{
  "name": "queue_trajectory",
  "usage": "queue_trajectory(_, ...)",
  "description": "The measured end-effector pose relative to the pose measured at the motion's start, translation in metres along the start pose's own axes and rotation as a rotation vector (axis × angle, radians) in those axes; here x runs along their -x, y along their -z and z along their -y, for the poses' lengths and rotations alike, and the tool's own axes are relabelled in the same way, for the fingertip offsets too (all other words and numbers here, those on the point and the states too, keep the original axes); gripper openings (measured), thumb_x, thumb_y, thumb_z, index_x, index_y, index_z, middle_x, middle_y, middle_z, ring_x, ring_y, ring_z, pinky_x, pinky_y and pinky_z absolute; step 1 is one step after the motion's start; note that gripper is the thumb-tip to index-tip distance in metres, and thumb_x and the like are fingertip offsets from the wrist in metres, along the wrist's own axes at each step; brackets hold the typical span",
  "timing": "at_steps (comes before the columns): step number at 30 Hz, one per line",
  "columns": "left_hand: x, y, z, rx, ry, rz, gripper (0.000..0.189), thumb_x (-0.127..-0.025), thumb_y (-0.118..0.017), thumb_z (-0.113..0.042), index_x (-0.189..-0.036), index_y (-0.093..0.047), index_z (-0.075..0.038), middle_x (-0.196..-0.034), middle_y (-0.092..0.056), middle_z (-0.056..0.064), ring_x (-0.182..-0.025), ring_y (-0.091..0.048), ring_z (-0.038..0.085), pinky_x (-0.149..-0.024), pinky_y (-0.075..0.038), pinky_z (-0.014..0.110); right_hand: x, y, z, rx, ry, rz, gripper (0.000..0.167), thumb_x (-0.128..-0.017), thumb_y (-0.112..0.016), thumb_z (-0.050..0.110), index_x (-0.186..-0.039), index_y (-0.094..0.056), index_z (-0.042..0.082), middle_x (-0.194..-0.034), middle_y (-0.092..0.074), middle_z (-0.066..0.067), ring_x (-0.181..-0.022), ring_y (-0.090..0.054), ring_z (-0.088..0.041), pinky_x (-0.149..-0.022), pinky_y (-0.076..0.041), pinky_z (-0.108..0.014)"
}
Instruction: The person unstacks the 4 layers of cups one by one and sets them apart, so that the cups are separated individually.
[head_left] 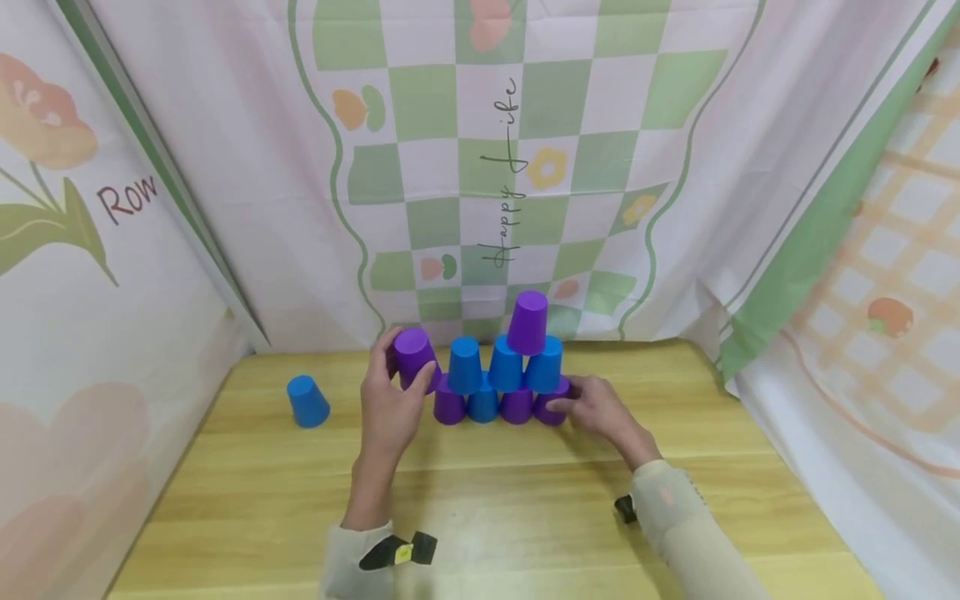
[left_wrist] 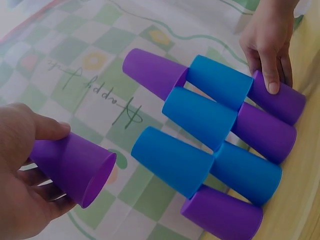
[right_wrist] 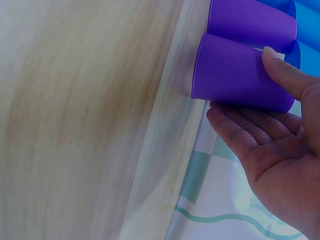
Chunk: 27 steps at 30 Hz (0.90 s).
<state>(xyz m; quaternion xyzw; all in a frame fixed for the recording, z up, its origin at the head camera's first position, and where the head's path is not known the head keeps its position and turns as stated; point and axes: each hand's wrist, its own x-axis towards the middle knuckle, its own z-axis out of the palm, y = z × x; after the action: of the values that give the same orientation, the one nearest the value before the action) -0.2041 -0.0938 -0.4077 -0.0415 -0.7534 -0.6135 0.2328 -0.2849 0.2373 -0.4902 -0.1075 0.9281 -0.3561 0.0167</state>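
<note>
My left hand (head_left: 392,408) grips an upside-down purple cup (head_left: 414,354), thumb on one side and fingers round the other. It is held up at the left end of a cup pyramid, apart from the stack in the left wrist view. My right hand (head_left: 600,408) holds the rightmost bottom-row purple cup (right_wrist: 235,75) between thumb and fingers. That row also has a purple cup (head_left: 450,404) at its left end, a blue cup (head_left: 482,402) and another purple one (head_left: 516,404). Three blue cups (head_left: 464,365) form the second row; one purple cup (head_left: 528,321) tops its right-hand pair.
A lone blue cup (head_left: 307,402) stands upside down on the wooden table (head_left: 480,500), left of my left hand. Behind the pyramid hangs a green-and-white checked curtain (head_left: 487,167), with more patterned cloth (head_left: 90,333) at either side.
</note>
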Motion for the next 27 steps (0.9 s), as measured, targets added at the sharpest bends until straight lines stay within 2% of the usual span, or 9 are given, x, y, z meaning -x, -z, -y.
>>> queue_trajectory(5, -0.001, 0.005, 0.006, 0.005, 0.011, -0.012, 0.064, -0.097, -0.074, -0.007, -0.154, -0.045, -0.016, -0.149, -0.057, 0.014, -0.137, -0.058, 0.034, -0.115, -0.049, 0.055, 0.0, 0.001, 0.001, -0.002, 0.001, 0.005, 0.038, -0.093, -0.081, 0.029, -0.121, -0.076, 0.004, -0.104, -0.079, -0.011, -0.084, -0.07, -0.021, -0.076, -0.061, -0.037)
queue_trajectory(10, -0.002, 0.008, 0.014, -0.004, 0.025, -0.027, 0.064, -0.097, -0.074, -0.007, -0.154, -0.046, -0.014, -0.149, -0.057, 0.015, -0.138, -0.057, 0.035, -0.115, -0.048, 0.056, 0.002, 0.003, 0.002, -0.002, 0.01, -0.004, 0.04, -0.092, -0.082, 0.029, -0.122, -0.075, 0.003, -0.107, -0.079, -0.013, -0.088, -0.072, -0.021, -0.08, -0.062, -0.04)
queue_trajectory(19, -0.002, 0.016, 0.047, -0.03, 0.156, -0.097, 0.065, -0.096, -0.074, -0.002, -0.153, -0.044, -0.006, -0.15, -0.055, 0.026, -0.141, -0.053, 0.042, -0.116, -0.047, 0.057, 0.002, 0.002, 0.002, 0.0, 0.002, -0.003, 0.041, -0.093, -0.081, 0.029, -0.124, -0.075, 0.003, -0.108, -0.079, -0.013, -0.088, -0.072, -0.021, -0.079, -0.063, -0.04)
queue_trajectory(27, -0.003, 0.023, 0.068, -0.019, 0.168, -0.154, 0.062, -0.093, -0.073, 0.004, -0.149, -0.048, -0.004, -0.146, -0.056, 0.028, -0.14, -0.054, 0.044, -0.117, -0.045, 0.059, 0.001, 0.0, 0.0, -0.003, -0.004, -0.003, 0.04, -0.093, -0.081, 0.03, -0.122, -0.075, 0.003, -0.107, -0.079, -0.012, -0.087, -0.072, -0.021, -0.079, -0.062, -0.04)
